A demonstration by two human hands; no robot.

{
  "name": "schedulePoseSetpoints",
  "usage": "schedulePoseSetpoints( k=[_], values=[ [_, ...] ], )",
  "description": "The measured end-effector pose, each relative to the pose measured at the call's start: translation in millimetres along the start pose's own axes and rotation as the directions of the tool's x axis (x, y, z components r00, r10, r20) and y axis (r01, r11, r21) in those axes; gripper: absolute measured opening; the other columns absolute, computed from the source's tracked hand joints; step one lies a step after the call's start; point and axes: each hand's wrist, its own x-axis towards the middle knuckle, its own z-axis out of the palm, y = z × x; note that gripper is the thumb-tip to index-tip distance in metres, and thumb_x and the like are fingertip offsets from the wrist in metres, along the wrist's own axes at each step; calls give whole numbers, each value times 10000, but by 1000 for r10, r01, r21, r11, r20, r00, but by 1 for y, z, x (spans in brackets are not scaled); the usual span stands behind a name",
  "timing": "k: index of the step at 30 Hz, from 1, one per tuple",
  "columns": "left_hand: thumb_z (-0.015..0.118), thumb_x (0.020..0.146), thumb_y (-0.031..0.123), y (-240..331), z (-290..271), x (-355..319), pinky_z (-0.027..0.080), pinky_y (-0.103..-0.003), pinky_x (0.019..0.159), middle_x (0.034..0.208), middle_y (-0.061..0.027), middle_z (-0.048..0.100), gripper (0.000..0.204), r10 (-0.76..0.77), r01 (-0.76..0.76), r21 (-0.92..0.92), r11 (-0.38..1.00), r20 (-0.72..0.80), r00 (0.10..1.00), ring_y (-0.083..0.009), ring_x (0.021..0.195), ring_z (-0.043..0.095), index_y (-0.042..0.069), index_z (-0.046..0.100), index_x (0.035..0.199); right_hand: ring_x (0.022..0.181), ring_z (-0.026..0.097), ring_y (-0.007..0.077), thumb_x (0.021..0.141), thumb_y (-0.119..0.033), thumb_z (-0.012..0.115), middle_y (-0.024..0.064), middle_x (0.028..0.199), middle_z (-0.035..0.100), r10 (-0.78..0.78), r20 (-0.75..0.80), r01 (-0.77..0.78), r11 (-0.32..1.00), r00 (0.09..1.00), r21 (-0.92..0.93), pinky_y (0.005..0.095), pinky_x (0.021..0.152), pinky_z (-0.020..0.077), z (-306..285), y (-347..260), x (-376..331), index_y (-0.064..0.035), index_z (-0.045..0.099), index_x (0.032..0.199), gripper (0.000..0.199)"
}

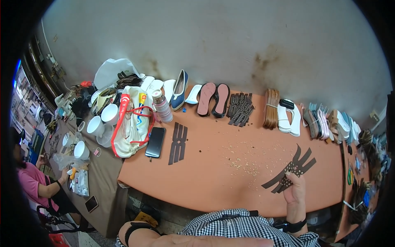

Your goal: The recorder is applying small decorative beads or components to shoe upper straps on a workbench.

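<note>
At the right of the table, my right hand (pixel 294 190) is closed on a dark brown leather shoe upper (pixel 290 168) cut into several long strips. My thumb presses on its middle, which is dotted with small metal-ringed holes or eyelets; I cannot tell which. The strips fan out above and below the hand. My left arm (pixel 205 240) lies across the lower edge of the picture, and its hand is out of sight. Small light bits (pixel 245 166) lie scattered on the table left of my right hand. A similar flat strap piece (pixel 178 144) lies farther left.
Along the wall stand pink-lined soles (pixel 206 99), a stack of studded dark pieces (pixel 241 108), brown bundled strips (pixel 270 109), white insoles (pixel 294 123) and a blue shoe (pixel 180 91). A phone (pixel 155 142), flask (pixel 162 106) and bag (pixel 133 127) are left; a person (pixel 41 185) sits beyond.
</note>
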Motion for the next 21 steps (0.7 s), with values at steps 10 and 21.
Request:
schedulePoseSetpoints(
  k=[10,21],
  values=[
    [671,717,92,-4,-18,1,554,-380,596,839,-245,587,303,107,-99,-46,994,209,972,-364,713,625,0,473,927,827,593,179,716,67,515,69,933,586,8,-20,-8,1000,1000,11,298,735,504,-3,1,-1,6,512,1045,334],
    [679,716,116,-15,-3,-15,555,-374,620,841,-234,590,299,208,-206,-49,977,32,978,-359,734,626,18,484,920,766,598,166,716,61,519,63,891,588,-4,-40,4,1000,999,0,286,681,509,4,-1,-3,5,518,1016,305]
  ],
)
